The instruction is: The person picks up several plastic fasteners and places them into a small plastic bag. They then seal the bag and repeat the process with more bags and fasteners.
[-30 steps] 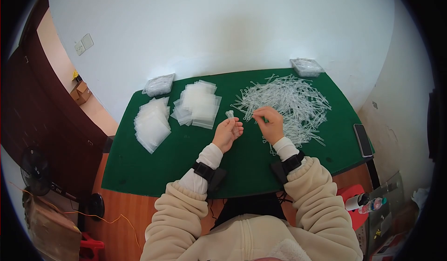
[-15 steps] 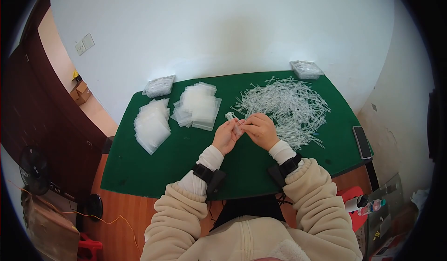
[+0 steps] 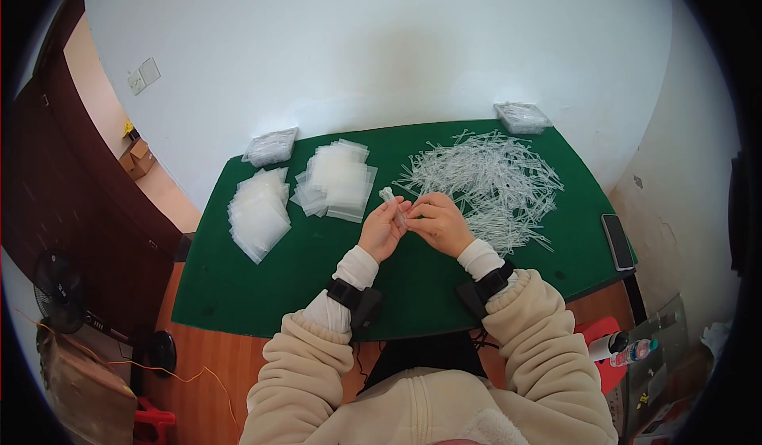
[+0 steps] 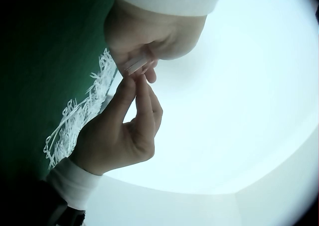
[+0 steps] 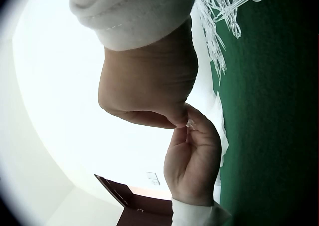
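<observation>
Clear thin plastic sticks with small looped ends lie in a large loose pile [image 3: 492,179] on the green table. My left hand [image 3: 382,232], left of that pile, grips a small bundle of these sticks [image 3: 387,194], whose looped ends stick out past the fingers. Against the lower end of the bundle, my right hand [image 3: 441,224] pinches with thumb and fingertips. In the left wrist view the straight stick ends [image 4: 137,64] show between the left fingers, right at the right fingertips. The right wrist view shows a bit of clear plastic [image 5: 191,124] where the hands meet.
Two stacks of clear zip bags, one nearer [image 3: 260,216] and one farther [image 3: 337,177], lie on the table's left part. Filled clear packs stand at the back left [image 3: 271,146] and back right [image 3: 524,118]. A phone [image 3: 617,242] lies by the right edge.
My right hand has come left from the pile's edge to the left hand, its fingertips meeting the bundle's lower end. The left hand has shifted only slightly.
</observation>
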A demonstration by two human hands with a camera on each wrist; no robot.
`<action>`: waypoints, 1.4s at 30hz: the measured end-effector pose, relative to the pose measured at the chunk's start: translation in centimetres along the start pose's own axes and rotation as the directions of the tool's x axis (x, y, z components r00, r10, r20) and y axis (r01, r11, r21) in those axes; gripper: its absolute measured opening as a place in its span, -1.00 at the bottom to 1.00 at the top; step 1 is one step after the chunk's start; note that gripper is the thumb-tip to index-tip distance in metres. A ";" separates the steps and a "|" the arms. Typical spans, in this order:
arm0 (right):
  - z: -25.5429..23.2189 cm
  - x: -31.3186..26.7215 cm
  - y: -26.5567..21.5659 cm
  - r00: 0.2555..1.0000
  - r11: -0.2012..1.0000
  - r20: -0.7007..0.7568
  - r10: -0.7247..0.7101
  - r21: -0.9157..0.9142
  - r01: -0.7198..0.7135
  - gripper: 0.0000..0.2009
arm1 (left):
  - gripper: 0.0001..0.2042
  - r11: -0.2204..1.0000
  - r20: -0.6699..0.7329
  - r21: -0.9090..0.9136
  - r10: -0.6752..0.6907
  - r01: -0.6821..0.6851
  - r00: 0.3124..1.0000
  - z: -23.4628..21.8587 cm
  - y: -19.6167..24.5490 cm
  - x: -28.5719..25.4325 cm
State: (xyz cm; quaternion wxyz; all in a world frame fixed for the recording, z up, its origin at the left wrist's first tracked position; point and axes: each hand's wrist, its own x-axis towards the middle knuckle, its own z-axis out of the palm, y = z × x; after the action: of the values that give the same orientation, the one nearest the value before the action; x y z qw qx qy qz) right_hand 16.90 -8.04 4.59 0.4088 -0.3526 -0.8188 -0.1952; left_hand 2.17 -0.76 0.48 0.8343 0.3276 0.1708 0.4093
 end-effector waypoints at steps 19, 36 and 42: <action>0.4 -0.2 -0.2 0.974 0.939 -0.088 0.209 0.295 -0.175 -0.84 | -0.79 0.954 0.056 0.298 0.016 -0.032 0.998 -0.6 0.3 0.3; 2.6 -2.8 1.4 0.591 0.310 0.311 0.744 0.623 -0.718 -0.83 | -0.83 0.201 0.375 0.883 0.240 -0.424 0.895 0.7 -1.0 -0.7; 2.5 -2.8 1.6 0.638 0.366 0.298 0.710 0.618 -0.696 -0.83 | -0.83 0.173 0.378 0.894 0.203 -0.413 0.903 1.0 -0.2 -1.0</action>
State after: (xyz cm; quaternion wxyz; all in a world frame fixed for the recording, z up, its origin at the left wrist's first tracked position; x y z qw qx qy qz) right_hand 17.91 -6.59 0.84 0.5587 -0.4867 -0.5949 0.3116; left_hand 2.23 -2.08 1.12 0.3669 0.8282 0.2416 0.3481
